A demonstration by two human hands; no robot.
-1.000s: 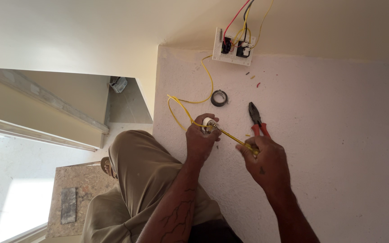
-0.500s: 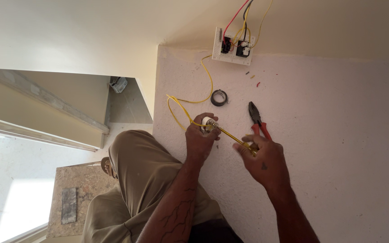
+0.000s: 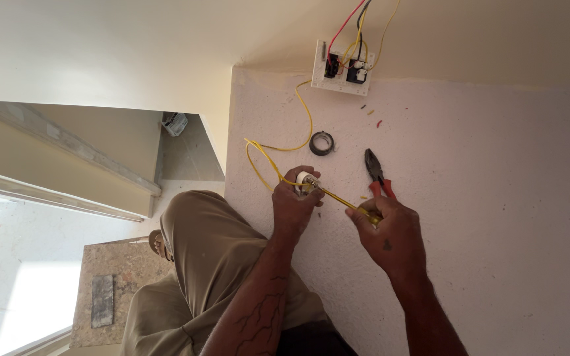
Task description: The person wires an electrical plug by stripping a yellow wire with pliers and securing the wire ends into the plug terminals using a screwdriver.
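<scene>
Gripping a white fitting [image 3: 303, 179], left hand [image 3: 295, 206]; screwdriver [image 3: 338, 196] touching it.

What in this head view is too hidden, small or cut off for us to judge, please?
- Small white fitting, head view: mostly wrapped by the left hand.
- Screwdriver handle: buried in the right hand.
- Pliers grips: partly behind that hand.
- Wires above the white switch plate: cut off by the top edge.
</scene>
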